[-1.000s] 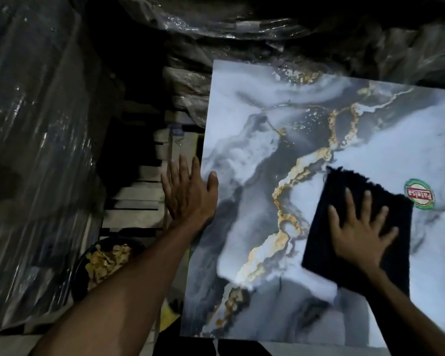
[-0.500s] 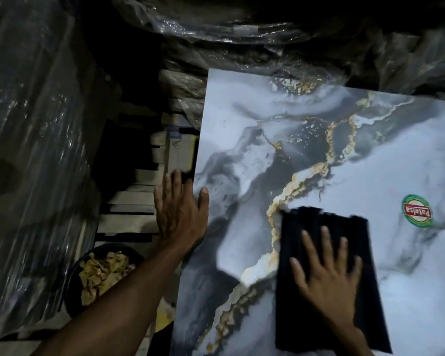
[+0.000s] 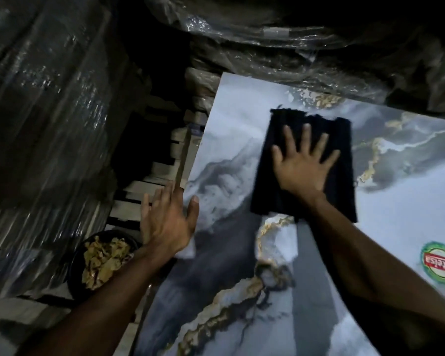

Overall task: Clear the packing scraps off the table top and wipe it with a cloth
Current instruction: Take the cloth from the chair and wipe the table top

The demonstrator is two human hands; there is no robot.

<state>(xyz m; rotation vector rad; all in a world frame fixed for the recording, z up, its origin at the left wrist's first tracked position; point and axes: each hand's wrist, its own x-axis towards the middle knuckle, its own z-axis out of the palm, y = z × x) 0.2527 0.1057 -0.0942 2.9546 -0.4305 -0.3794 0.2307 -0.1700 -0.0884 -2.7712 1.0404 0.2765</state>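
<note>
Right hand [image 3: 302, 167] lies flat with fingers spread, pressing the dark cloth [image 3: 303, 165] near the marbled surface's [image 3: 409, 201] far left corner — left hand [image 3: 166, 219] open, braced on its left edge.

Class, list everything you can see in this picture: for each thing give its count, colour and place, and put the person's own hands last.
Marble-patterned table top: one, grey-white with gold veins, right half of view.
Dark ribbed cloth: one, black, flat on the table top's far part.
Round brand sticker: one, green rim with red band, table top's right edge.
Dark round bowl of scraps: one, black with yellowish pieces, below the table's left edge.
Plastic-wrapped bundles: several, clear over dark, left and top.
Wooden slats: several, pale, left of the table.
Left hand: one, on the table's left edge.
Right hand: one, spread flat on the cloth.
</note>
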